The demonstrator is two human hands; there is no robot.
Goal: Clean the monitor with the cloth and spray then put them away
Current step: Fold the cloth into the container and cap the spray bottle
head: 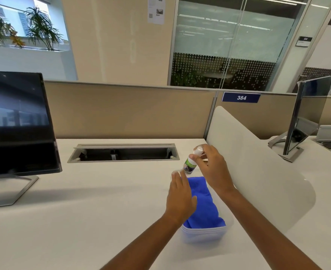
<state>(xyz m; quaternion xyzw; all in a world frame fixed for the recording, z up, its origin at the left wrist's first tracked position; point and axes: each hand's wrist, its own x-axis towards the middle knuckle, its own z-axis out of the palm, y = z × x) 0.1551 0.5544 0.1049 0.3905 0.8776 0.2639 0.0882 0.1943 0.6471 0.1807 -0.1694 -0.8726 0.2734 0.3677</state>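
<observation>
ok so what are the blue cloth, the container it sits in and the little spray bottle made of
Blue cloth: looks like soft microfibre, matte and fuzzy, loosely bunched.
Container: probably translucent plastic, since the blue shows through its wall.
Spray bottle: seemingly clear plastic with a glossy printed label and a white cap.

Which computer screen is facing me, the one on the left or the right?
The left monitor faces you, showing its dark, reflective screen. The right monitor, beyond the white divider, is turned nearly edge-on.
</observation>
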